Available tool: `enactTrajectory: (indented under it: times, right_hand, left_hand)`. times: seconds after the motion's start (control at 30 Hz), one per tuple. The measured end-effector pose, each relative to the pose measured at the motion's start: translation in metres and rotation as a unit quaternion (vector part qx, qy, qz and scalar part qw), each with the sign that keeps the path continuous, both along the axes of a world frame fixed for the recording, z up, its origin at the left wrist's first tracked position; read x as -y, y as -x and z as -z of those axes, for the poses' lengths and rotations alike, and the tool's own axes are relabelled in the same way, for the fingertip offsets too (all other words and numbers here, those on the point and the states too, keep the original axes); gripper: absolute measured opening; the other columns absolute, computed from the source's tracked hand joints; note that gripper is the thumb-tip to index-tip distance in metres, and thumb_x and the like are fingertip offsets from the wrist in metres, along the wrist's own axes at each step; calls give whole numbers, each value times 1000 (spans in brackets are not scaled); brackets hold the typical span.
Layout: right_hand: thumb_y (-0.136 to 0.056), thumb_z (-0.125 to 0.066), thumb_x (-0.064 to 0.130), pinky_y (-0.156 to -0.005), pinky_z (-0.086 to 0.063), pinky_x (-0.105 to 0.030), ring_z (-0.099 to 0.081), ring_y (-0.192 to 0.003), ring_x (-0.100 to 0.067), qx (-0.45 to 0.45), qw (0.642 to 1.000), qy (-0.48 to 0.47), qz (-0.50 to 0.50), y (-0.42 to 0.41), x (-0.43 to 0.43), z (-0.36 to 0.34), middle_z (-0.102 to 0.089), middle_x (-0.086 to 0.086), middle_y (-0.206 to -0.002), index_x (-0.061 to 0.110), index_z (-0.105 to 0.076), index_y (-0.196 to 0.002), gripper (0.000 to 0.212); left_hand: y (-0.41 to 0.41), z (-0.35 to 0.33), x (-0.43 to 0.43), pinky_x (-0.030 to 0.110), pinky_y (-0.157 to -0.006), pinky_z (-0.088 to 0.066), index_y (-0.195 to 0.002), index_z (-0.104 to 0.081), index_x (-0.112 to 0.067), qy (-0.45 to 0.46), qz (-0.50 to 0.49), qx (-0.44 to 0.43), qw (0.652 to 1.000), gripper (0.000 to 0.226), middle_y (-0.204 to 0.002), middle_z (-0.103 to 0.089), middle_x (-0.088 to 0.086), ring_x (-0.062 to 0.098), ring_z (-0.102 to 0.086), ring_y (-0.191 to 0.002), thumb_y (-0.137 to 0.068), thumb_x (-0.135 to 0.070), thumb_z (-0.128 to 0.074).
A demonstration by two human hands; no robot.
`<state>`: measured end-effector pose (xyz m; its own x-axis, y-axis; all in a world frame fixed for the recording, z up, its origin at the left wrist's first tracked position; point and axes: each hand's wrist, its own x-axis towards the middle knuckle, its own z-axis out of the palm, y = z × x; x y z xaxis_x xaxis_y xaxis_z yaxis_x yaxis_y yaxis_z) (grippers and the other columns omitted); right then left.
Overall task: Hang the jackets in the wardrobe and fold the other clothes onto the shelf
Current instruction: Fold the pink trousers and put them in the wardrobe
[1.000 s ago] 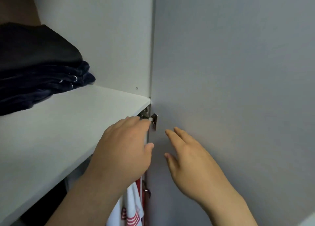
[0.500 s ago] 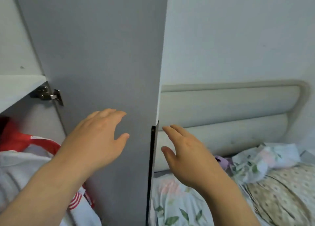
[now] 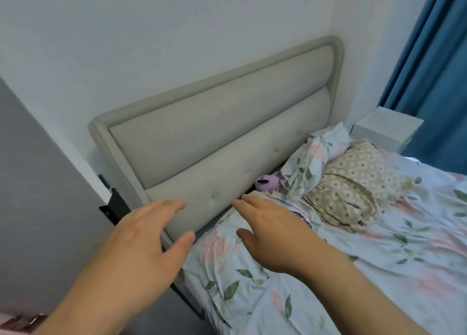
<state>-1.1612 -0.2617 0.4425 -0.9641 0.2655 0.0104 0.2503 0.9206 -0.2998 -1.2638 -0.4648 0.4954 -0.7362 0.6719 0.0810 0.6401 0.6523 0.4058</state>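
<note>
Room: bedroom with a white wall, a blue curtain [image 3: 434,69] at right, one white nightstand [image 3: 386,129].
Bed [image 3: 379,271]: floral sheet, one beige padded headboard [image 3: 214,132].
Counts: two pillows [image 3: 353,190], one purple plush toy [image 3: 267,183].
Hands: left hand [image 3: 144,238] and right hand [image 3: 273,236] hover apart, fingers spread, holding nothing.
Wardrobe door [image 3: 38,195]: grey, far left; a red-striped garment [image 3: 20,322] shows at the lower-left corner.

We record two bare hands, seen from their backs. Left hand [image 3: 141,236]: broad and smooth, fingers [image 3: 171,205] and a thumb in view. Right hand [image 3: 267,233]: like build, knuckle ridges faintly marked. Left forearm [image 3: 83,301] and right forearm [image 3: 353,291] are both bare, uncovered down to the lower frame edge. Nail detail we cannot resolve.
</note>
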Motion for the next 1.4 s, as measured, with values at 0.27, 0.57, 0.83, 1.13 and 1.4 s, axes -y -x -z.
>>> enactTrajectory:
  times: [0.27, 0.57, 0.83, 1.13, 1.4]
  right_hand:
    - [-101, -44, 36, -96, -46, -44, -48, -121, -27, 41, 996, 19, 81, 1, -52, 20, -48, -4, -134, 18, -43, -136, 39]
    - [-102, -44, 37, -98, -46, -38, -48, -123, -20, -11, 980, 41, 195, -61, -84, 8, -47, 5, -138, 26, -38, -146, 46]
    - [-101, -44, 40, -102, -43, -37, -43, -128, -16, 6, 942, 56, 330, -134, -62, 9, -44, 8, -141, 29, -40, -141, 42]
    - [-103, -42, 41, -114, -33, -38, -27, -144, -19, 129, 887, 85, 435, -202, 2, -6, -22, 6, -161, 31, -23, -154, 55]
    - [-102, -47, 43, -115, -31, -39, -27, -146, -18, 137, 847, 76, 508, -241, 31, -18, -19, 7, -164, 34, -24, -155, 58]
  left_hand:
    - [45, 32, -59, 19, -108, -25, -149, -25, -45, 63, 116, -5, 991, 62, -145, -27, -31, -6, -27, -134, -92, -55, -47]
    - [64, 68, -125, 32, -114, -31, -143, -45, -30, 91, 189, -8, 978, 61, -148, -45, -11, 13, -41, -136, -87, -44, -64]
    - [40, 87, -169, 38, -102, -41, -130, -60, -26, 84, 277, 12, 957, 55, -134, -59, -5, 22, -55, -124, -79, -36, -77]
    - [-3, 95, -183, 53, -80, -48, -102, -75, -3, -16, 374, 89, 923, 63, -101, -73, 19, 43, -69, -90, -61, -48, -61]
    - [-55, 63, -203, 14, -104, -30, -138, -33, -45, -10, 500, 91, 861, 56, -148, -36, -18, 1, -40, -134, -90, -51, -60]
